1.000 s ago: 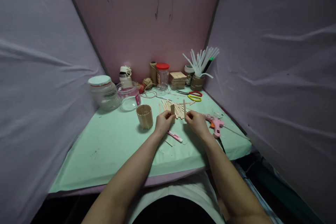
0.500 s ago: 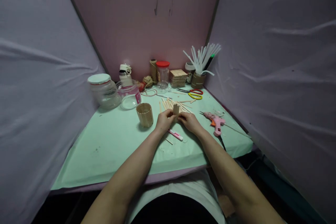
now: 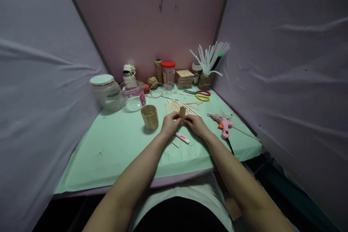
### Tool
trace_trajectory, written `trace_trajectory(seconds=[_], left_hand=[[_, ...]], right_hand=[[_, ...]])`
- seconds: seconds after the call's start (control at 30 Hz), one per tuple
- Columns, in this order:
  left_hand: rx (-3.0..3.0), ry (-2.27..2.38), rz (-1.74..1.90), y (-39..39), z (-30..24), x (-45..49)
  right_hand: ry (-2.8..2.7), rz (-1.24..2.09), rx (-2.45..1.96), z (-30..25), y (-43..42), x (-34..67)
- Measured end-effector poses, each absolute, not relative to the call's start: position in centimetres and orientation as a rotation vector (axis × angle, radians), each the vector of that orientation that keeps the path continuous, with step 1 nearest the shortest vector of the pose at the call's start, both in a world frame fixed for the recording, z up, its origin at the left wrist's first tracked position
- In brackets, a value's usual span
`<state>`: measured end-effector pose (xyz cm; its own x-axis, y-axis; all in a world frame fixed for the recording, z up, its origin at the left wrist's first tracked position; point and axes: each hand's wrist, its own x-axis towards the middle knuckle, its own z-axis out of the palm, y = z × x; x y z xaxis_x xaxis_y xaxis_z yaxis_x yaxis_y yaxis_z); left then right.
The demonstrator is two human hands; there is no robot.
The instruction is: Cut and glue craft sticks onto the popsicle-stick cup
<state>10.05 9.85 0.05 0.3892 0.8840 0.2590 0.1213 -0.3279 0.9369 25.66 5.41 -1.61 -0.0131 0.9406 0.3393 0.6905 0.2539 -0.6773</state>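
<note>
Between both hands, a small flat piece of wooden sticks [image 3: 182, 112] stands upright. The fingers of my left hand [image 3: 170, 123] pinch its left side, and those of my right hand [image 3: 196, 124] pinch its lower right side; its bottom is partly hidden by the fingers. Loose wooden sticks [image 3: 174, 105] lie fanned out just behind the hands. A pink and white utility knife [image 3: 181, 137] rests on the table below them. To the left stands a round cup made of wooden sticks [image 3: 149, 117].
A pink glue gun [image 3: 224, 124] with a cord lies at the right. Scissors [image 3: 202, 95] with red and yellow handles lie behind. Jars [image 3: 107, 92], twine [image 3: 153, 82], a stack of wooden squares [image 3: 185, 79] and a pot of white glue sticks [image 3: 208, 61] line the back.
The hands hold the wooden piece in nearly the same place. The whole view has shifted very slightly; nothing on the table has visibly moved.
</note>
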Motion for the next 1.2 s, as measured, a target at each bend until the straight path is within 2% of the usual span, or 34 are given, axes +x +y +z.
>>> trace_trajectory(seconds=[1.2], left_hand=[[1.606, 0.876, 1.002, 10.51, -0.09, 9.80]], right_hand=[[-1.785, 0.440, -1.469, -1.53, 4.79, 25.38]])
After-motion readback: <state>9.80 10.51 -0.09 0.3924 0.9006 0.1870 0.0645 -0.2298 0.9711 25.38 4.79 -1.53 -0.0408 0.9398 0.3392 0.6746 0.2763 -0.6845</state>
